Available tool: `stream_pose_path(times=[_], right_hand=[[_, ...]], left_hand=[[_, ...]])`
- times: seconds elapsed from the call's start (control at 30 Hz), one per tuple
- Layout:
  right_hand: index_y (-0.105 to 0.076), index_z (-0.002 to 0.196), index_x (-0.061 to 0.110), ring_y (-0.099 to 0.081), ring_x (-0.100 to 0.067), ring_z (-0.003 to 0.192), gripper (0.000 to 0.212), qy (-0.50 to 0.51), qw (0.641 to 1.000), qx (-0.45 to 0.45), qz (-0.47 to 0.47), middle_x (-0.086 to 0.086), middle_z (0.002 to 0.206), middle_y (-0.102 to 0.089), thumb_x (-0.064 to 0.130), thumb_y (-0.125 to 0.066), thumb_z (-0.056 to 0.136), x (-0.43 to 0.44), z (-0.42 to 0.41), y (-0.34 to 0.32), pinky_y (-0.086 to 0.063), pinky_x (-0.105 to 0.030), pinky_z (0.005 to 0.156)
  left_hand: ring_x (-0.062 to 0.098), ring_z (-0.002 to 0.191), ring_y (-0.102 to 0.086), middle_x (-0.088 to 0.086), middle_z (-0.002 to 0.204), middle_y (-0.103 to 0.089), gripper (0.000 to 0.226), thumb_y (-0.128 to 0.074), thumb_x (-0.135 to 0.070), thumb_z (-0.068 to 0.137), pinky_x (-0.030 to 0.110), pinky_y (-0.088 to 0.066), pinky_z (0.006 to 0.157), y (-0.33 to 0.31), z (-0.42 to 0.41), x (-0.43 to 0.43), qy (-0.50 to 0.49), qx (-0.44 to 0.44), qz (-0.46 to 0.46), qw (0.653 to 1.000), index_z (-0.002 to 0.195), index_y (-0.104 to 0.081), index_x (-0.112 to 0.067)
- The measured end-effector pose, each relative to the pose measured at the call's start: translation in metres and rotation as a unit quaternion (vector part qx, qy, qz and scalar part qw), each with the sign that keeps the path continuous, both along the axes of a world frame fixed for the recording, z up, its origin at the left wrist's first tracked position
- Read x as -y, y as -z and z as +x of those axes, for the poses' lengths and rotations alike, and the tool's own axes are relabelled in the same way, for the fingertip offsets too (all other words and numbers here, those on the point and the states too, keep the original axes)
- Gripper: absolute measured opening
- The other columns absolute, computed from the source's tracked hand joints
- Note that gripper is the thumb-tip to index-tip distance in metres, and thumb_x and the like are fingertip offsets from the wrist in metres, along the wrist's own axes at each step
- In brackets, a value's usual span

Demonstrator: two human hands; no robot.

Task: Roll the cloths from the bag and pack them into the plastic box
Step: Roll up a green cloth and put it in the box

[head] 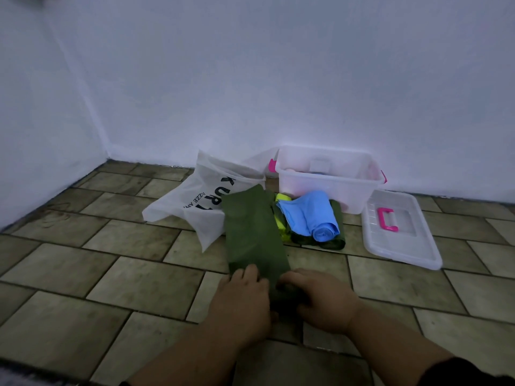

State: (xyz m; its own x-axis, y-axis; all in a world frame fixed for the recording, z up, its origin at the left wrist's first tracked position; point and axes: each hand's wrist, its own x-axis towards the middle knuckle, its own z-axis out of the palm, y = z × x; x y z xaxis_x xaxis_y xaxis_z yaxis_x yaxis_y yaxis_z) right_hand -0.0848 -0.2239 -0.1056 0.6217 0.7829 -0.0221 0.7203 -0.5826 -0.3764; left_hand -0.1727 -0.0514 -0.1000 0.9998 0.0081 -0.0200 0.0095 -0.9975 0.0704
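Note:
A dark green cloth (252, 232) lies as a long folded strip on the tiled floor, reaching from the white bag (195, 201) toward me. My left hand (242, 299) and my right hand (320, 299) both grip its near end, which is bunched under the fingers. Beside the strip sits a small pile: a blue cloth (312, 215), partly rolled at its near end, on top of yellow (282, 218) and dark green pieces. The clear plastic box (320, 188) with pink latches stands open against the wall, something pale inside.
The box's clear lid (401, 246) with a pink handle lies flat on the floor to the right. White walls meet in a corner at the left. Bare floor tiles (97, 274) spread to the left and right of my arms.

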Motion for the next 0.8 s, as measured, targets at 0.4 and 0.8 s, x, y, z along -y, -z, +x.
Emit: stream_pose_path(times=[0.4,0.8], right_hand=[[-0.049,0.117,0.038,-0.054,-0.010,0.100,0.047,0.021,0.999,0.028,0.023,0.013,0.112,-0.056,0.030,-0.055,0.071,-0.001,-0.004,0.002,-0.043,-0.027,0.081],[-0.045,0.119,0.040,-0.055,-0.009,0.100,0.049,0.030,0.999,0.019,0.010,0.015,0.110,-0.058,0.031,-0.055,0.072,-0.002,0.001,0.005,-0.041,-0.024,0.077]], left_hand=[[0.018,0.116,-0.040,-0.004,0.127,-0.040,0.039,-0.043,-0.048,0.089,0.039,-0.022,0.095,0.007,0.004,-0.008,-0.009,0.018,-0.028,0.999,0.124,-0.044,-0.030],[0.017,0.110,-0.046,-0.004,0.116,-0.045,0.032,-0.035,-0.046,0.093,0.040,-0.019,0.093,0.002,0.010,-0.009,-0.019,0.032,-0.030,0.999,0.116,-0.052,-0.030]])
